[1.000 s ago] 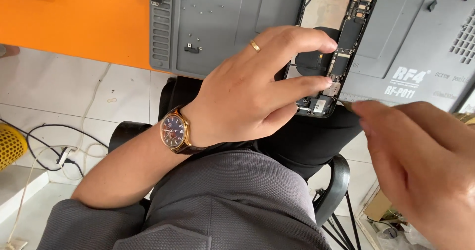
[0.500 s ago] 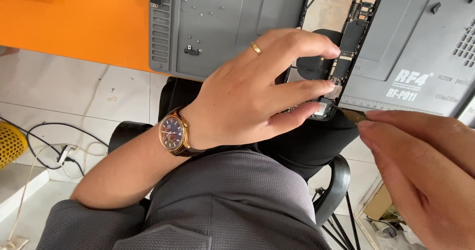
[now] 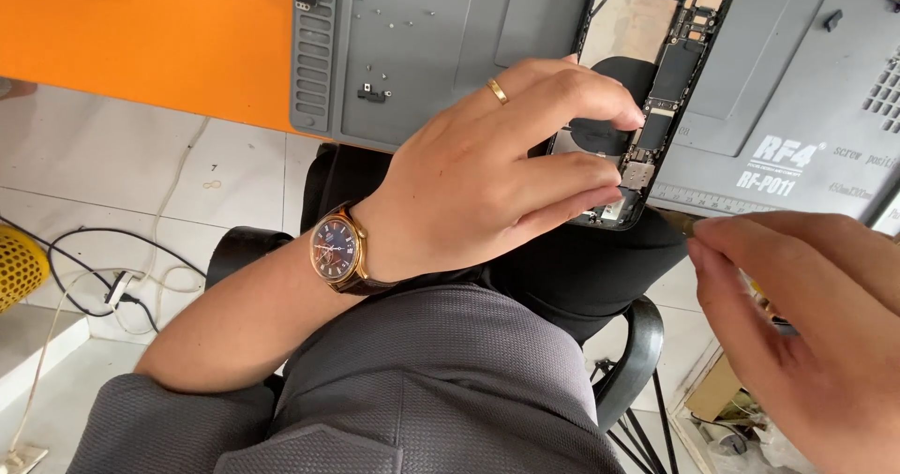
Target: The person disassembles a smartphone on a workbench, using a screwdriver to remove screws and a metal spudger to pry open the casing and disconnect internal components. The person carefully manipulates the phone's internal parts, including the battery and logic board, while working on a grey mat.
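My left hand (image 3: pixel 487 174) presses fingertips onto the opened phone (image 3: pixel 647 71), lying on the grey mat (image 3: pixel 422 52) at the tabletop (image 3: pixel 141 33) edge; my right hand (image 3: pixel 806 324) pinches a thin tool (image 3: pixel 677 221) beside it.

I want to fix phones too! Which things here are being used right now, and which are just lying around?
In use:
- left hand, fingers on the opened phone
- right hand, pinching a thin tool near the phone
- grey mat under the phone

Lying about:
- tiny screws on the mat
- cables on the floor
- yellow basket
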